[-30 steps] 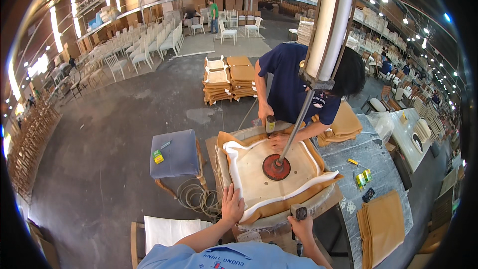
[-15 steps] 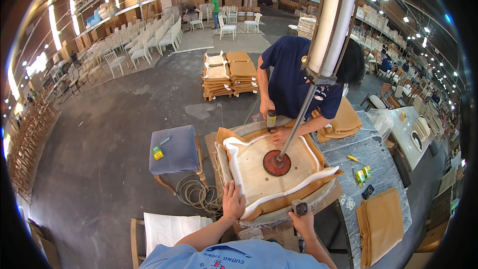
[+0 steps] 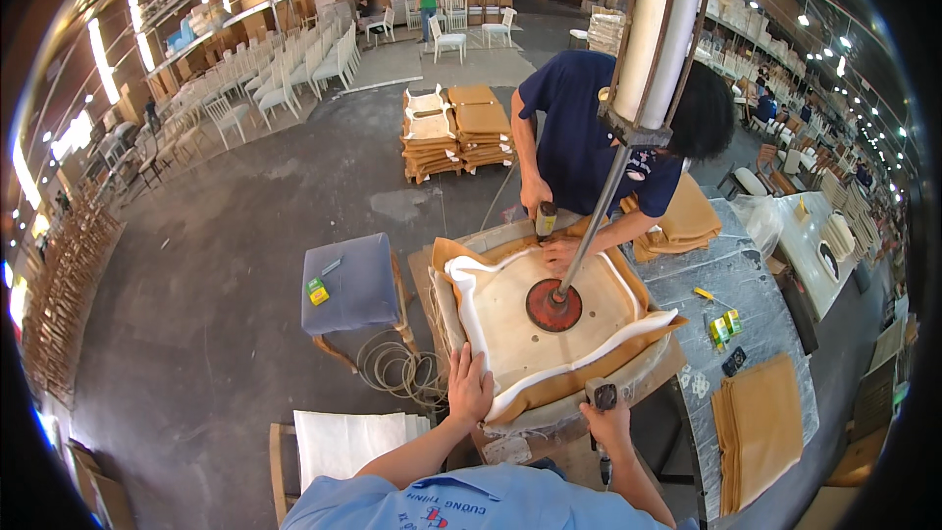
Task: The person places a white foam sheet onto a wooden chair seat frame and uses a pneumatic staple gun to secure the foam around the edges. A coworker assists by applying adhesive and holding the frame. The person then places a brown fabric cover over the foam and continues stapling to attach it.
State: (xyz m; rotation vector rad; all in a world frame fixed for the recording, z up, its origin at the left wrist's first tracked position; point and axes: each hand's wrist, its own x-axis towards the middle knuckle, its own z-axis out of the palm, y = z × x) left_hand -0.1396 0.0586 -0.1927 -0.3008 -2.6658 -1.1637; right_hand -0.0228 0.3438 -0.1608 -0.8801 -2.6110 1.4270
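A wooden seat panel (image 3: pixel 510 353), edged with white padding and tan cover material (image 3: pixel 579 385), lies underside up in front of me. A round red press foot (image 3: pixel 553 305) on a metal rod bears down on its middle. My left hand (image 3: pixel 471 388) rests on the padded near-left edge, fingers extended and thumb apart. My right hand (image 3: pixel 608 424) grips a staple gun (image 3: pixel 601 394) at the near edge, its handle partly hidden by the fingers. Across from me, a co-worker in dark blue holds another staple gun (image 3: pixel 546 220) at the far edge, other hand on the panel.
A blue upholstered stool (image 3: pixel 351 285) with a small yellow-green box stands left, beside a coiled hose (image 3: pixel 397 373). White sheets (image 3: pixel 353 437) lie near left. The right-hand table (image 3: pixel 677 285) bears tan covers (image 3: pixel 760 432), small boxes and a yellow-handled tool. Seat stacks (image 3: pixel 456 132) stand behind.
The whole view has shifted slightly. Both my hands, the staple guns and the co-worker's hands keep about the same places on the seat panel.
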